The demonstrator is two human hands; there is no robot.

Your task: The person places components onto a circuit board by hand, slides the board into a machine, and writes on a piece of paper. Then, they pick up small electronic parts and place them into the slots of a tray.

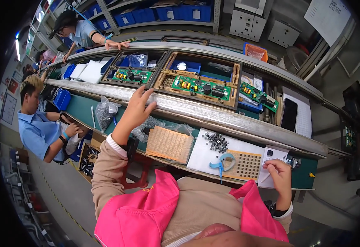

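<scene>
My left hand reaches over the long metal rail, fingers spread. Its fingertips are by the near left corner of a wooden frame, which carries a green circuit board with a black round part on it. Whether they touch the frame I cannot tell. Over a white sheet at the bench's right end, my right hand has its fingers curled together. A thin pale stick-like thing shows beside them, too small to name. Left of this hand lies an orange board with rows of small black parts, a blue wrist strap next to it.
Loose black parts lie on white paper. A stack of tan boards and a clear bag of parts rest along the green bench. More circuit boards sit on the line. Co-workers in blue shirts are at the left.
</scene>
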